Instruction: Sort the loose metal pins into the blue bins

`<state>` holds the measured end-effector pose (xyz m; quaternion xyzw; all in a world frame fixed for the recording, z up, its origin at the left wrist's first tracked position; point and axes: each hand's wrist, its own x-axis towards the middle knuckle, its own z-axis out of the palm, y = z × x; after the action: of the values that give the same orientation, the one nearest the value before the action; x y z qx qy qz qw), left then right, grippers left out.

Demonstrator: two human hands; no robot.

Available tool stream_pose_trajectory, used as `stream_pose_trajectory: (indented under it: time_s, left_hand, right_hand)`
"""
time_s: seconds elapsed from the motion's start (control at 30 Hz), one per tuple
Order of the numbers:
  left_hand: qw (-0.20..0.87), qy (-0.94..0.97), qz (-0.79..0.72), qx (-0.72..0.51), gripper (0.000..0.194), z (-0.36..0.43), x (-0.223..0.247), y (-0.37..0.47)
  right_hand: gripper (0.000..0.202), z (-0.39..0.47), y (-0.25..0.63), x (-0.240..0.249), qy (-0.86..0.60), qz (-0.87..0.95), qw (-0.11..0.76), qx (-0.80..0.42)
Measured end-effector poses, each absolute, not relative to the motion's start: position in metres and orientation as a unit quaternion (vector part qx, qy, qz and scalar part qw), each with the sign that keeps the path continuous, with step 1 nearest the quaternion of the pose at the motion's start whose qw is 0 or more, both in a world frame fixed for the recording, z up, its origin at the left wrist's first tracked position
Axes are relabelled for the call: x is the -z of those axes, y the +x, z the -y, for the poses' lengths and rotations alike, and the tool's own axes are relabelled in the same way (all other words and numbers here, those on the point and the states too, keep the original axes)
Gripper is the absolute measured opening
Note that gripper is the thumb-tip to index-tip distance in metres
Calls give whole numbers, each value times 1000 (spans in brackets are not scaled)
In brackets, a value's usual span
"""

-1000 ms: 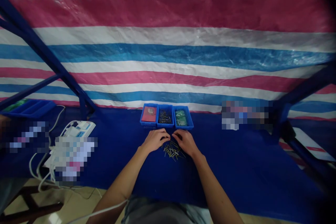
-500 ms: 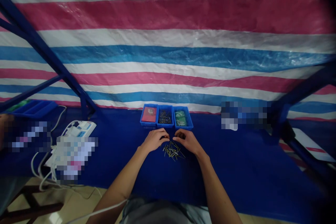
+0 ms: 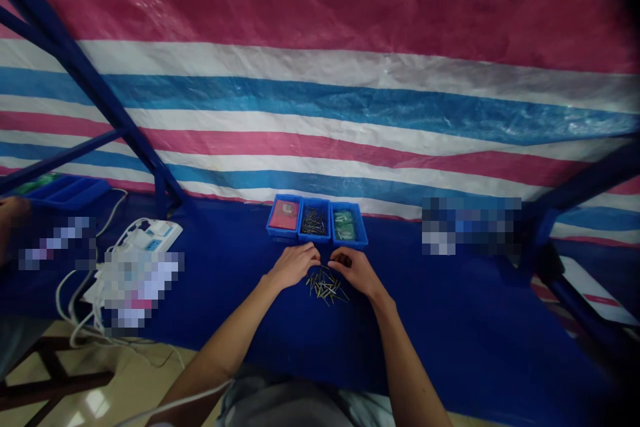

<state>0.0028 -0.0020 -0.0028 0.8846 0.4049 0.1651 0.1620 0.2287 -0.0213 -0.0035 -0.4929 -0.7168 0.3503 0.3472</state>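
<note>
Bordering metal pins (image 3: 327,288), both hands (image 3: 297,264) (image 3: 356,269) curl half-closed (hold unclear)

The thin pieces (image 3: 327,288) looked metallic, the bins (image 3: 351,243) smooth plastic, the tabletop (image 3: 225,247) matt, the backdrop (image 3: 320,20) glossy, creased plastic.

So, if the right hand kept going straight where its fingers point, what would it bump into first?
Most likely the left hand, facing the right hand across a small gap, though depth is unclear and the thin metal pieces lie close by.
</note>
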Motion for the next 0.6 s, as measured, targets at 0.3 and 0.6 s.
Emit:
stream_pose_trajectory:
  time_s: [0.3, 0.6]
  left_hand:
    - [166, 879, -408, -185, 18, 3, 2, 2]
    - [244, 824, -418, -293, 19, 5, -6, 3]
  right_hand:
    - [13, 23, 222, 1, -480, 761, 331, -284]
    - [20, 28, 207, -1, -456, 743, 425, -243]
